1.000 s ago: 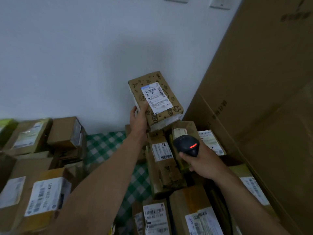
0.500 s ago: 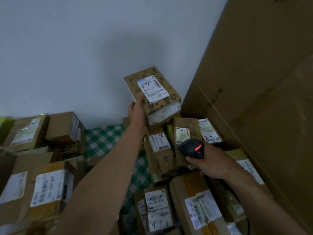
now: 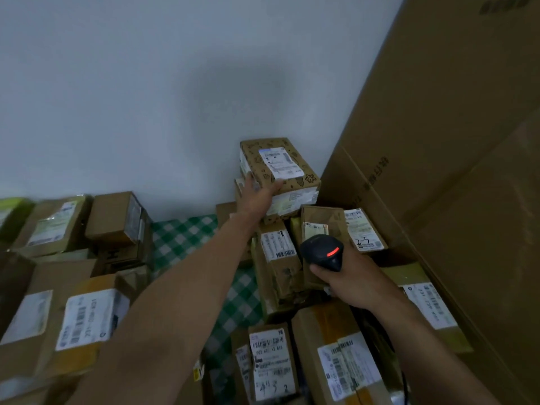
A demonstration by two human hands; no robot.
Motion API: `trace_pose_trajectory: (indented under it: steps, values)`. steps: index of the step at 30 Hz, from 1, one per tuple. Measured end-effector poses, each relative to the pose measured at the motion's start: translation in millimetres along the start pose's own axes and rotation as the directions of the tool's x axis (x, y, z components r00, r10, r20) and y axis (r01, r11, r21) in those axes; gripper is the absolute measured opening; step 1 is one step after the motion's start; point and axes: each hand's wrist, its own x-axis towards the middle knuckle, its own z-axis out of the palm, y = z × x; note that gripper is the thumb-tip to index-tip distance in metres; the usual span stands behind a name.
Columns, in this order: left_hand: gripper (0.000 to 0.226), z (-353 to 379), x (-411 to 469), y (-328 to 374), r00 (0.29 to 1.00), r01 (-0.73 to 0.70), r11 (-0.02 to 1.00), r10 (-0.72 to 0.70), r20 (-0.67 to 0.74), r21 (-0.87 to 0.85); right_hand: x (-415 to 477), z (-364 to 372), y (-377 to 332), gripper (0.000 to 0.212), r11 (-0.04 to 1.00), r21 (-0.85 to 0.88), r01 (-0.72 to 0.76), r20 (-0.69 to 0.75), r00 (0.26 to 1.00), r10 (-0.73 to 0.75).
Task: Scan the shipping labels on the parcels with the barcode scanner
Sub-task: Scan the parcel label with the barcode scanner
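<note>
Tall carton (image 3: 453, 141), right: leans at the wall, penning the parcel heap (image 3: 280, 276) on the checked cloth (image 3: 181, 241). Patterned parcel (image 3: 257, 154), far centre, label (image 3: 280, 162) upward for reading: seemingly set atop the stack, though blur hides the contact. The left hand (image 3: 260, 192) clasps its near-left corner, thumb on top. Barcode scanner (image 3: 321, 251), near right: gripped in the right hand (image 3: 353, 283), red light lit, aimed at the heap.

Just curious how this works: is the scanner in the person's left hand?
No, the right hand grips the black scanner, while the left hand holds the patterned box.
</note>
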Motion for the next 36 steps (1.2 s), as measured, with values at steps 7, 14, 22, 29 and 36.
trace_pose_trajectory:
  steps: [7,14,22,29,36]
  values:
    - [0.108,-2.7,-73.1,26.0,0.994,-0.080,0.970,0.095,-0.054,0.231,-31.6,0.6,-16.4,0.046,0.994,0.091,0.067,0.009,0.998,-0.068]
    - [0.042,-18.9,-213.1,-7.0,0.926,-0.343,0.693,0.363,0.104,0.634,-117.9,-0.7,-16.6,0.062,0.988,0.120,0.101,0.039,0.994,-0.106]
    - [0.027,-64.7,-378.4,-54.7,0.896,-0.388,0.639,0.431,0.109,0.664,-224.3,37.6,-9.9,0.027,0.955,0.239,0.175,0.143,0.966,-0.213]
    - [0.036,-135.0,-430.8,-114.1,0.964,-0.102,0.624,0.253,-0.078,0.775,-239.1,102.0,-29.9,0.025,0.908,0.359,0.214,0.091,0.961,-0.262]
    - [0.047,-144.3,-418.2,-173.3,0.986,0.030,0.545,0.119,-0.113,0.838,-235.4,146.4,-25.9,0.014,0.902,0.408,0.141,0.136,0.968,-0.213]
